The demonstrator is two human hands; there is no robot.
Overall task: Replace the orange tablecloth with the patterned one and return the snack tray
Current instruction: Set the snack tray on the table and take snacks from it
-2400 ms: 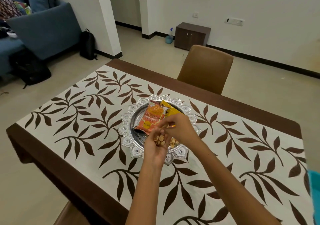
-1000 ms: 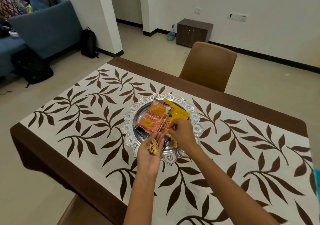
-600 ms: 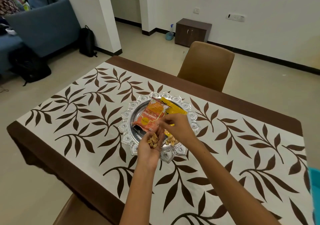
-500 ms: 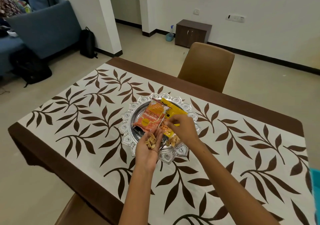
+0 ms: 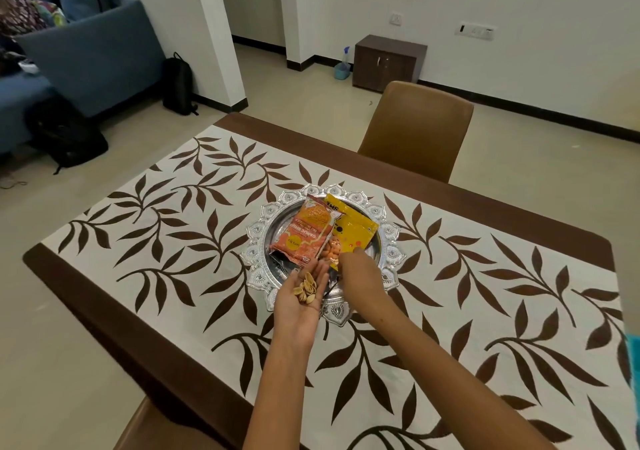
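Cupping a small heap of pistachio shells (image 5: 306, 289) in my left hand (image 5: 302, 300), I held that palm up with the fingers nearly straight over the near rim of the snack tray (image 5: 387, 228). I could not count the shells exactly; there were roughly half a dozen. My right hand (image 5: 358, 271) reached down into the tray beside it, back uppermost, its fingertips hidden underneath, so I could not tell whether they pinched anything. One silver tray sat in the middle of the one patterned tablecloth (image 5: 180, 238), white with brown leaves and a brown border, which covered the table. Two snack packets lay in the tray: an orange packet (image 5: 304, 233) overlapping a yellow packet (image 5: 353, 231). Two brown chairs showed, one chair (image 5: 417, 127) across the table and one chair corner (image 5: 156, 429) at my side. One small cabinet (image 5: 388, 63) stood by the wall with one spray bottle (image 5: 343, 65) beside it.
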